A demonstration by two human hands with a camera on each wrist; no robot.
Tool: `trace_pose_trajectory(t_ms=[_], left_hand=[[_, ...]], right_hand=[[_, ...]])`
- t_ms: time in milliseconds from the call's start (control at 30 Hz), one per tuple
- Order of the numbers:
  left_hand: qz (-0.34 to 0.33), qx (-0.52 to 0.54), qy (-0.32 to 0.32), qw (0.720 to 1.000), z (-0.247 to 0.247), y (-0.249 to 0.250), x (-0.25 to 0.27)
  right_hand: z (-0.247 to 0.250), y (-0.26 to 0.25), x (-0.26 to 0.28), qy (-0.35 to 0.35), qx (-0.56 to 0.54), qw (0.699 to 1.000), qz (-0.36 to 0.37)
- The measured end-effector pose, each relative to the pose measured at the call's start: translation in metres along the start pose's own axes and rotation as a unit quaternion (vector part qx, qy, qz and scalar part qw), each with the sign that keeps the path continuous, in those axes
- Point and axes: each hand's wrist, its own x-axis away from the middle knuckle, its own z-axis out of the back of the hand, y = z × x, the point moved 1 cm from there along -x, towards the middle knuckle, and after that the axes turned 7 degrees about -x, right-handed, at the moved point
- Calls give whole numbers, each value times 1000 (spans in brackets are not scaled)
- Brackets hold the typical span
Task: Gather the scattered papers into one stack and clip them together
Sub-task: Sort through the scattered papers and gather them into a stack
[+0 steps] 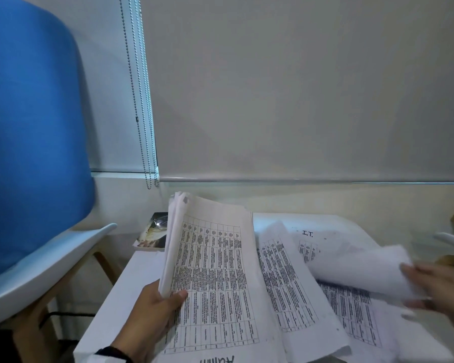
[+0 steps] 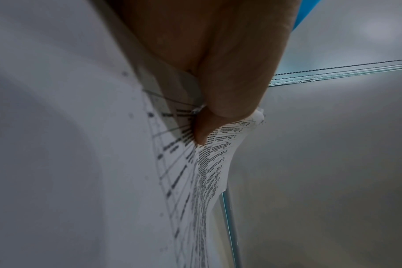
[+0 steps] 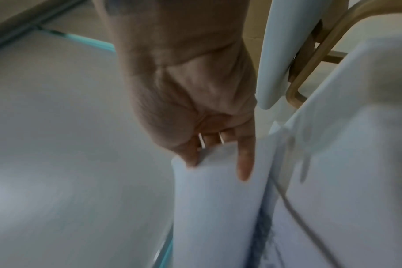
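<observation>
Left hand (image 1: 152,307) pinches the gathered stack (image 1: 210,271) upright to receive more; right hand (image 1: 440,292) grips a curled sheet (image 1: 359,271) off the surface (image 1: 110,310).

The right hand (image 1: 440,289) is smeared by motion and cut by the head view's right edge, and the curled sheet (image 1: 362,271) it holds is blurred too. The fingers of the left hand (image 1: 152,318) lie hidden behind the held stack (image 1: 210,279). Print on the loose sheets (image 1: 288,284) is too small to read. A handwritten word is cut by the bottom edge. A dark booklet (image 1: 152,237) sits half hidden behind the stack. The right wrist view is blurred throughout.
</observation>
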Motion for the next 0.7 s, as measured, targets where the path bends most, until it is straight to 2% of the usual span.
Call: trace_pose_trajectory(t_ms=[67,133,167,233,267,333,367,433,500,533,600,700], left_hand=[[-2,-4,1,1000,0,1,1],[-2,-12,3,1000,0,2,1],[-3,-16,3,1000,0,2,1],[-6,-29,5,1000,0,3,2],[-5,-33,4,999,0,4,3],[-1,-30,-3,1000,-1,4,4],[0,-33,-3,999,-1,5,4],[-3,-46,-7,999,-1,7,7],[-17,-68,-11,997,-1,11,10],[-30,-89,-10,996,-1,13,13],[-38,-115,3,993,-4,16,13],[-2,-102,18,995,-7,22,14]], right_hand=[[9,-7,-8,27,-109,993,23],[25,-7,-21,83,-186,974,98],[17,-23,-12,90,-207,963,147],[-14,-64,11,95,-223,945,219],[-28,-73,19,105,-217,935,259],[-57,-83,38,77,-168,928,324],[-72,-84,50,38,-133,930,342],[-102,-78,74,-92,-102,923,360],[-130,-68,96,-226,-61,908,348],[-139,-59,100,-269,-37,903,332],[-155,-41,102,-323,10,899,295],[-171,-17,100,-372,57,892,249]])
